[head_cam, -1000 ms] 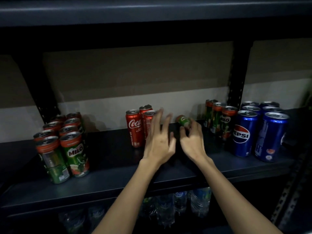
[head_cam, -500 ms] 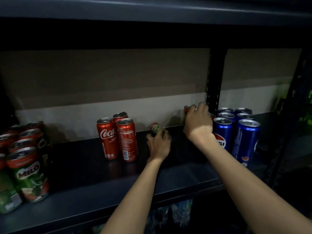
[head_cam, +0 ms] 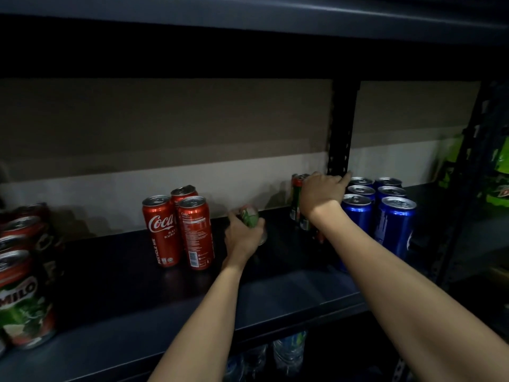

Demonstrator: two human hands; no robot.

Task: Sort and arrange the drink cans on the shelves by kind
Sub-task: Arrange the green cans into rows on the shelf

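On the dark shelf (head_cam: 110,312) my left hand (head_cam: 242,238) grips a green Milo can (head_cam: 249,216) that lies tilted on its side near the middle. My right hand (head_cam: 321,193) is curled over the tops of the upright Milo cans (head_cam: 297,199) just left of the blue Pepsi cans (head_cam: 358,216), and hides most of them. Three red Coca-Cola cans (head_cam: 176,230) stand left of my left hand. More Milo cans (head_cam: 23,285) stand in a group at the far left.
A black perforated upright (head_cam: 340,133) rises at the back behind the right hand. Another upright (head_cam: 465,188) bounds the shelf on the right, with green packets (head_cam: 495,166) beyond it. The shelf above (head_cam: 248,17) hangs low. Water bottles (head_cam: 289,351) sit on the level below.
The view has moved in closer. My left hand now wraps further round the lying Milo can. My right hand stays on the Milo cans by the Pepsi.
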